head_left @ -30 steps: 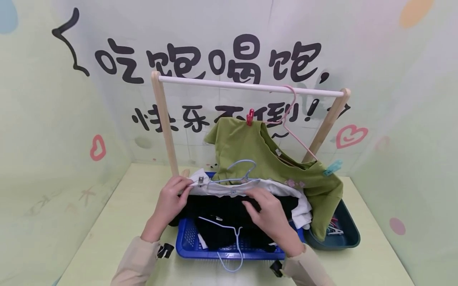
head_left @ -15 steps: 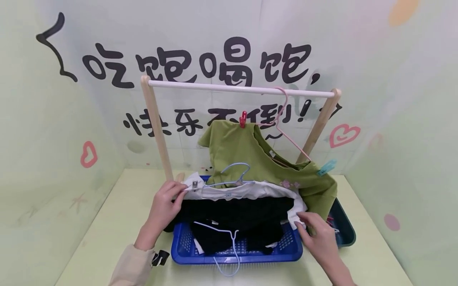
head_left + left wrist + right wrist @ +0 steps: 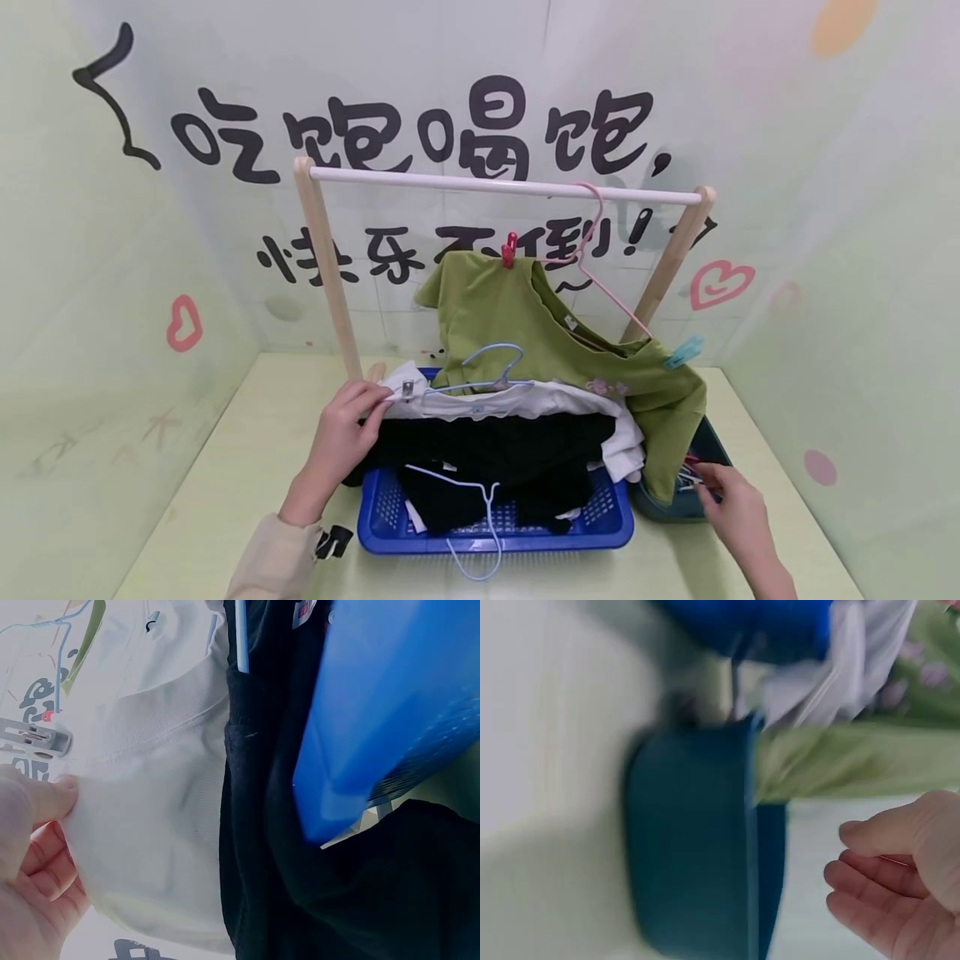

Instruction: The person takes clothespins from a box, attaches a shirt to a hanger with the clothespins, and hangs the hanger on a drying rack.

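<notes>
Pinching white shirt: left hand, eight o'clock in head view. Right hand, fingers loosely bent, by dark bin, four o'clock.

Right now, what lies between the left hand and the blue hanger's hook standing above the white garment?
In the head view, a silvery clip and part of the white garment lie between the left hand and the hook.

A white garment with a ribbed neckline is draping sideways, its left end being pinched by the left hand. A small grey clip is gripping that end; a light-blue hanger is rising from the neckline. Clothespins are lying in a dark green bin, right hand beside them.
</notes>
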`<state>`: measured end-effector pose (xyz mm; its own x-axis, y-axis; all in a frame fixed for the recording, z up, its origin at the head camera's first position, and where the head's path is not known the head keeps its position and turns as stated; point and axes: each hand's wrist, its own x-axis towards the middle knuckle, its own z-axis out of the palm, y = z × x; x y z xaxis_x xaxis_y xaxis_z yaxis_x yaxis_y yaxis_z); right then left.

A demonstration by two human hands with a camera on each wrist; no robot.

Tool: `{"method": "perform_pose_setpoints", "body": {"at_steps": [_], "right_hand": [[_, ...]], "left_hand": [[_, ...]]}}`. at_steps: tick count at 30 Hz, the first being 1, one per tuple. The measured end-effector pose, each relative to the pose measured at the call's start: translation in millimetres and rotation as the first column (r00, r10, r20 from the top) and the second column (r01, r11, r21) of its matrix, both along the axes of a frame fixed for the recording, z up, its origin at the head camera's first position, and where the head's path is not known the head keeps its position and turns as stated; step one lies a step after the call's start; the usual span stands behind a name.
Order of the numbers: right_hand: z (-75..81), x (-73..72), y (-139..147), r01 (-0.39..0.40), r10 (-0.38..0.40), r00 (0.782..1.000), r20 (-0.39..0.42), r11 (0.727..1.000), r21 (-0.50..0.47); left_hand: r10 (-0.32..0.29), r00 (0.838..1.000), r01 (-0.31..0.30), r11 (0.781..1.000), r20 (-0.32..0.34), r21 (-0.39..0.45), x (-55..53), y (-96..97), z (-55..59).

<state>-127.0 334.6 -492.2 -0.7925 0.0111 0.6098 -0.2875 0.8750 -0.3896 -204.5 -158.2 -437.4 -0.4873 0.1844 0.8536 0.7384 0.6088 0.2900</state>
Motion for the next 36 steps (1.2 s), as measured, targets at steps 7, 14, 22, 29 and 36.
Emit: {"method": "perform_pose_setpoints", "body": {"at_steps": [7,14,22,29,36], "right_hand": [[-11.4,-20.2,24.5,-0.015,-0.023,0.946,0.323,0.993,0.115],[-19.6,-36.5,32.7,-0.071,-0.023,0.834,0.551,0.986,0.149],[-25.9,-45.6,35.2,-0.105,-0.009,0.815,0.580,0.981,0.164],[-27.4,-52.8,34.7,-0.142,-0.019,0.786,0.617,0.967,0.211],[-27.7,-55.8,31.9,-0.169,-0.042,0.784,0.619,0.946,0.278]], "left_hand": [[-0.007,1.000,0.007,1.000,0.006,0.002,-1.7,0.7,-0.2],[0.008,1.000,-0.008,1.000,0.019,-0.004,-2.4,0.6,-1.5],[0.010,1.000,-0.010,1.000,0.016,0.004,-1.1,0.1,0.0],[0.010,1.000,-0.010,1.000,0.019,0.005,-1.9,0.3,-0.6],[0.017,1.000,-0.017,1.000,0.025,0.005,-0.5,0.1,-0.6]]}}
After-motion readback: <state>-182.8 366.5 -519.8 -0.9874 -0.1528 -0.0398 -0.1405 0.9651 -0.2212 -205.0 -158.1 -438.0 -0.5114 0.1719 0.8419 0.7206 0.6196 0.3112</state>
